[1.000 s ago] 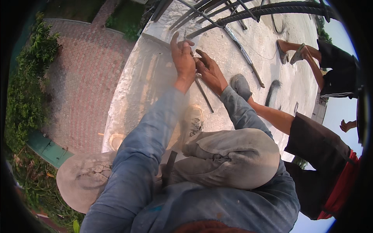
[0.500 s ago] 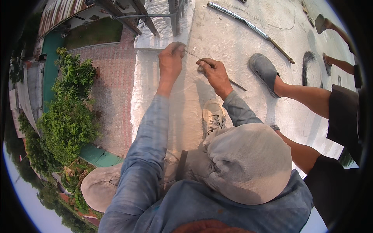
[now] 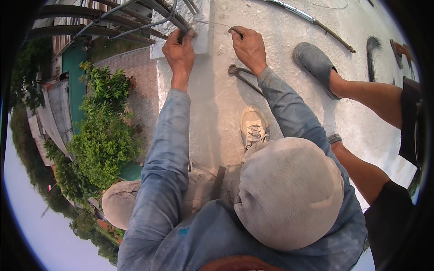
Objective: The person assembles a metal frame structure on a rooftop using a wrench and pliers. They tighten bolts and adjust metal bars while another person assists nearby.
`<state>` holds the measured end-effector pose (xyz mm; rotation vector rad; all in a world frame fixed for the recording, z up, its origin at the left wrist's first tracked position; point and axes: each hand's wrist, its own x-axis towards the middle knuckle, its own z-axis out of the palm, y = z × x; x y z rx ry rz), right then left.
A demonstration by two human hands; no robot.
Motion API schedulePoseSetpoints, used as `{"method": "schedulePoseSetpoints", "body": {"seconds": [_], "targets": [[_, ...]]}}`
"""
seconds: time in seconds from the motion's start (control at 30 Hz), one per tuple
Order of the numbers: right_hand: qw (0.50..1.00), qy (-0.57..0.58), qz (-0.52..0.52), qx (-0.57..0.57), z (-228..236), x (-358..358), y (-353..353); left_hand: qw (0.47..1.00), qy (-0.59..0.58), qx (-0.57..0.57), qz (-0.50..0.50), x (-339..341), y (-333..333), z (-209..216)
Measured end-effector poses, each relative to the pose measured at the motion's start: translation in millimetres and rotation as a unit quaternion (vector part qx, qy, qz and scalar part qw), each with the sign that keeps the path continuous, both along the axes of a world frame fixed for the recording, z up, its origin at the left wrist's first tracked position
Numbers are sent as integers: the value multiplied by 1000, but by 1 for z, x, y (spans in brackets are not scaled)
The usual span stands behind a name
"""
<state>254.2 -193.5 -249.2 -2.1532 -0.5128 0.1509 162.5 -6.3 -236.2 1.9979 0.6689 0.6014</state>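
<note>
Near the top of the frame, around its centre, we see the wire (image 3: 214, 22) stretching crosswise, leftward from our right hand (image 3: 249, 49) toward the bars (image 3: 172, 15); that hand's fingertips pinch it. Our left hand (image 3: 179, 50) is nearer the bars, half curled at one's lower end; whether it grips, we cannot tell. Below our right hand lies a tool (image 3: 233, 70).

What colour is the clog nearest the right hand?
The clog is grey, clearest in the head view.
</note>
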Motion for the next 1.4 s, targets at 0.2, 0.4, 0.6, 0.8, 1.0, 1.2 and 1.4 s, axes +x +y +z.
{"method": "schedulePoseSetpoints", "body": {"seconds": [0.2, 0.4, 0.6, 0.8, 1.0, 1.2, 1.4], "targets": [[976, -131, 157, -69, 3, 36, 56, 991, -1, 116, -64, -8, 12, 13], [950, -195, 238, -62, -15, 49, 63, 967, 113, 226, -12, -10, 5, -2], [987, -75, 143, 16, -14, 42, 52, 939, 210, 273, 23, -3, 2, 10], [991, -111, 75, 15, -8, 54, 61, 951, 178, 231, 105, 3, -16, 7], [981, -136, 128, 53, -10, 33, 66, 962, 176, 114, 174, -18, -23, -11], [977, 119, 39, 170, -16, -20, 65, 951, 26, -280, 129, -24, -22, -19], [933, 276, 74, 217, -19, -32, 55, 876, -28, -463, 133, -16, -34, -7]]}}
